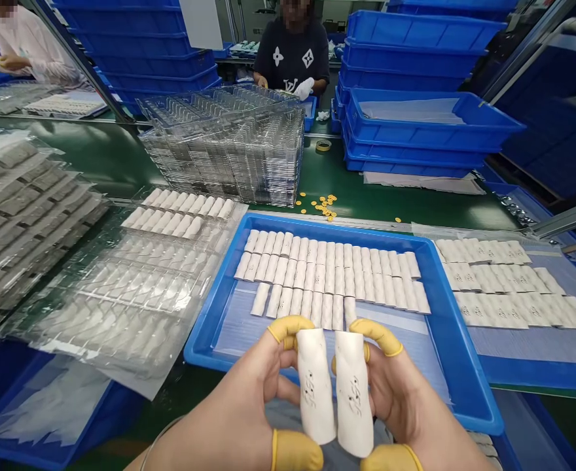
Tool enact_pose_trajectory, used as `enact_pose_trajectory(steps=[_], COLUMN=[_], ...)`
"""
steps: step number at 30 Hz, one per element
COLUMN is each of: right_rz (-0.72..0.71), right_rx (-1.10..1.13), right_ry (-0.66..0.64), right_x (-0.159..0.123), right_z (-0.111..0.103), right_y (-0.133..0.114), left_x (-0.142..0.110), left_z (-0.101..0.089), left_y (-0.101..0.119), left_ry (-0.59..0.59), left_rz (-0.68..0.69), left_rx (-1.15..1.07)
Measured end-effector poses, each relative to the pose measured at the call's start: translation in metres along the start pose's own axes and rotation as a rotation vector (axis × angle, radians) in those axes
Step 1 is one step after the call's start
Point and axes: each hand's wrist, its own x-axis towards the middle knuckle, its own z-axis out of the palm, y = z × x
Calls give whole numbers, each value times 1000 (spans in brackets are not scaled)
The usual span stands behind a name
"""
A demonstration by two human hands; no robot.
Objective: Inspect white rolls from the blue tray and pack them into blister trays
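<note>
My left hand (263,386) grips a white, gently wavy cylindrical piece (316,386) between thumb and fingers, with dark markings on its face. A second piece of the same kind (354,392), also marked, is pinched in my right hand (396,386). The two stand nearly upright side by side, a narrow gap between them. Yellow finger cots cover several of my fingertips and both thumbs. Beyond my hands, a blue tray (465,353) holds rows of similar white pieces (337,261) on a pale liner. What the pieces are made for, I cannot tell.
Left lies a clear plastic tray (135,261) partly filled with white pieces. Stacked clear trays (229,150) and blue bins (415,124) stand behind. Yellow discs (323,206) and a tape roll (323,145) lie between. More white pieces (514,275) sit right. Two other people work beyond.
</note>
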Motion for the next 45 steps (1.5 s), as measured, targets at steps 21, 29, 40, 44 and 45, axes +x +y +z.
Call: enact_pose_trajectory(steps=[21,29,40,44,45], right_rz=[-19,-134,-144,-104,-105], right_rx=[12,147,180,186,183], right_ry=[93,145,172,124,133], right_x=[-7,0,7,4,3], right_z=[2,8,6,5,6], right_y=[2,3,6,6,6], left_x=[-6,2,9,13,14], left_z=[-4,-3,4,1,1], left_y=[0,-4,-7,-12,-13], left_ry=[28,14,40,19,11], left_rz=[-37,-28,30,77,77], left_rx=[74,-30,-184,-218,-224])
